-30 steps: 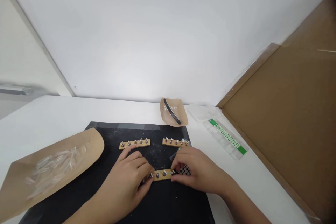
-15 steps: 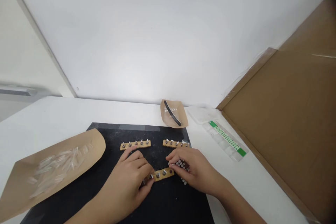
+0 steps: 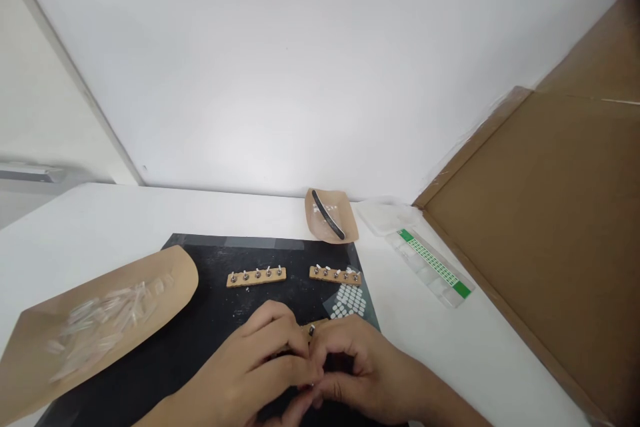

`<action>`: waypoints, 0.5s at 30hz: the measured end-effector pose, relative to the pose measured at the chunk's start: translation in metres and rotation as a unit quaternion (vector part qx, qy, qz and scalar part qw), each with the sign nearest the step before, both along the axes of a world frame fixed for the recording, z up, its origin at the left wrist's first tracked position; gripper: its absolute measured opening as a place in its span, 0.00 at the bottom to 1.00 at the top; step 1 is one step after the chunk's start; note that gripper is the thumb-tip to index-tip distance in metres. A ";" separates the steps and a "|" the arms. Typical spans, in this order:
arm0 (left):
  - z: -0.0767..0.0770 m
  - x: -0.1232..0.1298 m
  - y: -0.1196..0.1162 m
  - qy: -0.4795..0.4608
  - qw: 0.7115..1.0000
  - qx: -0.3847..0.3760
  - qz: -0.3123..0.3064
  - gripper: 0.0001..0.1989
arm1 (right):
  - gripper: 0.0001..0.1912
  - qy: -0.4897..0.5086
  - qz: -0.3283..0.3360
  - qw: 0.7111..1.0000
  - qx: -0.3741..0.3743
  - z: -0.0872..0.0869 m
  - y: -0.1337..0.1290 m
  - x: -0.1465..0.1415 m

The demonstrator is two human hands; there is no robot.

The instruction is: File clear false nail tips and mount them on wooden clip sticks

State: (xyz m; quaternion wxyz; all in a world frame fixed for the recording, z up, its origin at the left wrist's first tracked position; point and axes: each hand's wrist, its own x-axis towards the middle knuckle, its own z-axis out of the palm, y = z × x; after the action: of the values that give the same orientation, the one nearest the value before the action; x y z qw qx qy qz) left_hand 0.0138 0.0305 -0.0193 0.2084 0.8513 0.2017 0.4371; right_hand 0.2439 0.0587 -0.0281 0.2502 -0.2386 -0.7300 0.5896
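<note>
My left hand [image 3: 273,367] and my right hand [image 3: 357,370] meet at the fingertips low in the view, over the black mat [image 3: 215,320]. Both are closed in a pinch, and whatever sits between the fingers is too small or hidden to name. Just behind them a tan strip with small metal posts [image 3: 313,328] is mostly covered by the fingers. A sheet of white oval stickers [image 3: 350,300] lies flat beyond my right hand. Two more tan strips, a left one [image 3: 256,277] and a right one [image 3: 335,275], carry rows of metal posts topped with small white pieces.
On the left is a long brown paper tray [image 3: 183,267] of clear plastic nail tips [image 3: 115,317]. At the back, a small paper tray [image 3: 350,220] holds a curved black nail file [image 3: 327,215]. A green-labelled clear pack [image 3: 435,267] lies right, beside a cardboard wall [image 3: 540,213].
My right hand has put down the sticker sheet and moved left and nearer. My left hand has left the near strip, and the two hands now touch at the fingertips.
</note>
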 end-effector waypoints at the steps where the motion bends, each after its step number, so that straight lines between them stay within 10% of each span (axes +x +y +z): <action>1: -0.001 -0.001 0.000 0.001 1.000 -0.004 -0.007 0.18 | 0.13 0.004 0.001 1.000 -0.013 -0.001 0.000 0.000; 7: -0.004 -0.004 0.001 -0.023 1.000 0.002 0.000 0.17 | 0.12 0.027 0.020 0.987 -0.156 -0.006 -0.001 0.007; 15: -0.012 -0.003 0.004 -0.037 0.998 -0.027 0.033 0.17 | 0.14 0.019 -0.043 0.993 -0.107 -0.003 -0.003 0.005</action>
State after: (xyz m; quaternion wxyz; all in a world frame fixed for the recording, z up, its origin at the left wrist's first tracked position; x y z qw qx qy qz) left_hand 0.0109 0.0346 -0.0309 0.2237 0.8219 0.2333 0.4691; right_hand 0.2493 0.0558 -0.0314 0.2623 -0.2838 -0.6467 0.6576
